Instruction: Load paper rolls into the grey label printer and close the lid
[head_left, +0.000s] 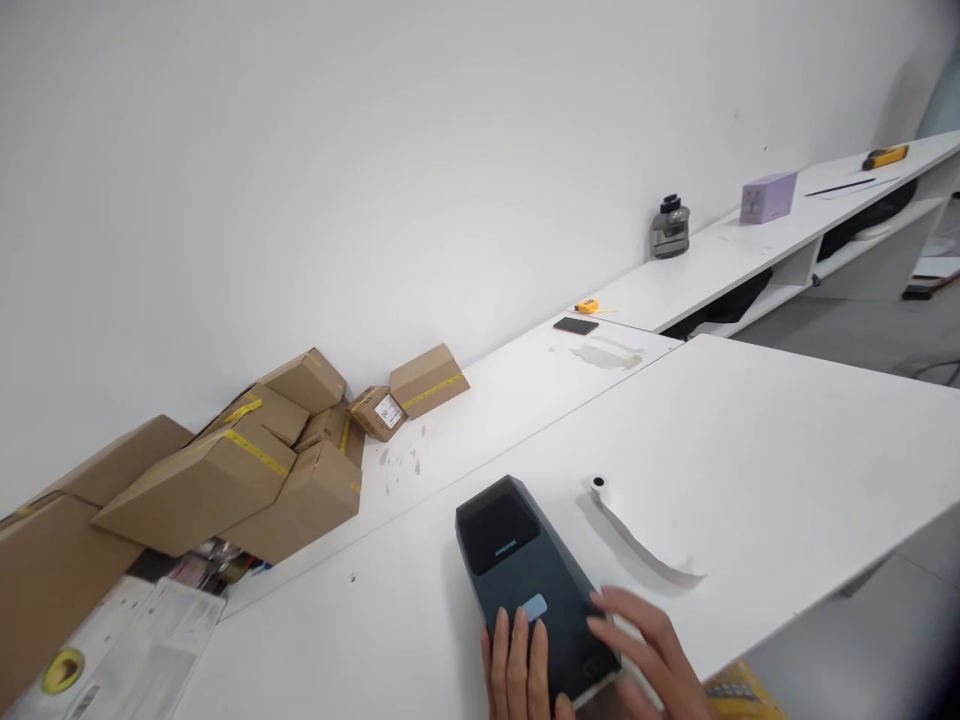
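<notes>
A dark blue-grey box-like device [525,570] with a black glossy panel at its far end and a light blue patch lies on the white table [750,450]. My left hand [517,665] rests on its near part, fingers stretched out beside the blue patch. At its right edge, my right hand [649,650] touches the side with fingers apart; its lower part is blurred. Right of the device, a small white paper roll [598,484] lies with a strip [645,550] unrolled toward the near right.
Brown cardboard boxes [202,480] are piled at the left, above plastic packaging [142,640]. Along the wall are a black phone-like slab [576,325], an orange tape measure [587,306], a dark bottle [670,230] and a purple box [766,198]. The table's front edge runs at the lower right.
</notes>
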